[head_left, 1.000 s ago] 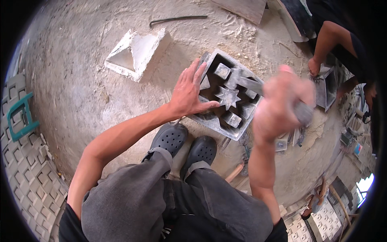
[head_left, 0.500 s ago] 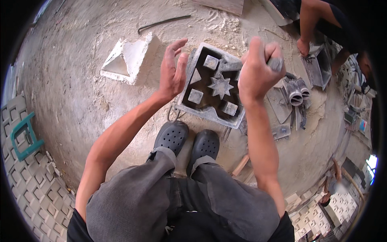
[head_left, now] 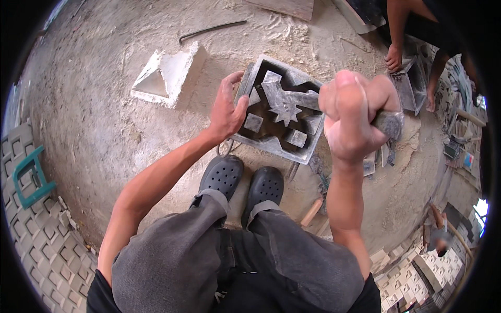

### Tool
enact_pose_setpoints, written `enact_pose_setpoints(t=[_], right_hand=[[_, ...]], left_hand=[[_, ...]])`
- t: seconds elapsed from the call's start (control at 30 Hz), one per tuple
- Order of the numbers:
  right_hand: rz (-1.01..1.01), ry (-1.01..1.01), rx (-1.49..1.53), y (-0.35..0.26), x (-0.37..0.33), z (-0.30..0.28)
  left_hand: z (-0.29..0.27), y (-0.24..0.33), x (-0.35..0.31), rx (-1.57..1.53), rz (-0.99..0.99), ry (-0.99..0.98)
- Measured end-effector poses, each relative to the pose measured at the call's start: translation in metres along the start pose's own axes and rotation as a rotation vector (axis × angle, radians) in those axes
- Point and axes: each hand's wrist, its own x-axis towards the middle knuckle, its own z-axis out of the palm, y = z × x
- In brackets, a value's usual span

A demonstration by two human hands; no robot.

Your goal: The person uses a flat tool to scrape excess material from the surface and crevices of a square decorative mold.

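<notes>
My right hand is closed around the handle of a grey, dust-covered hammer. The hammer's head hangs over a square metal mould, hiding part of the far-left square block. Inside the mould I see a star-shaped block in the middle and square blocks near the corners. My left hand is at the mould's left side, fingers stretched out and thumb apart, against or very close to its rim. Whether the hammer's head touches the blocks, I cannot tell.
A white cast piece lies left of the mould, with a bent metal rod beyond it. A co-worker's hand rests on another mould at the far right. A green plastic frame stands by stacked blocks.
My right hand has moved right and nearer, bringing the hammer's head into view over the mould. My left hand has come down to the mould's left rim.
</notes>
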Motion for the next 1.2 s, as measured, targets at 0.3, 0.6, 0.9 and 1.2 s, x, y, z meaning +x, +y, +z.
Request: enact_pose_setpoints(t=[0.3, 0.6, 0.9, 1.2], right_hand=[[0.044, -0.104, -0.094, -0.010, -0.001, 0.003], [-0.120, -0.164, -0.241, 0.000, 0.001, 0.014], [0.035, -0.250, -0.203, 0.051, 0.001, 0.019], [-0.075, -0.338, -0.296, 0.056, -0.003, 0.022]], left_hand=[[0.004, 0.002, -0.016, 0.136, -0.013, -0.106], [-0.004, 0.000, 0.003, 0.405, 0.021, -0.256], [-0.003, -0.001, 0.020, 0.493, 0.119, -0.319], [-0.001, -0.007, 0.002, 0.414, 0.066, -0.282]])
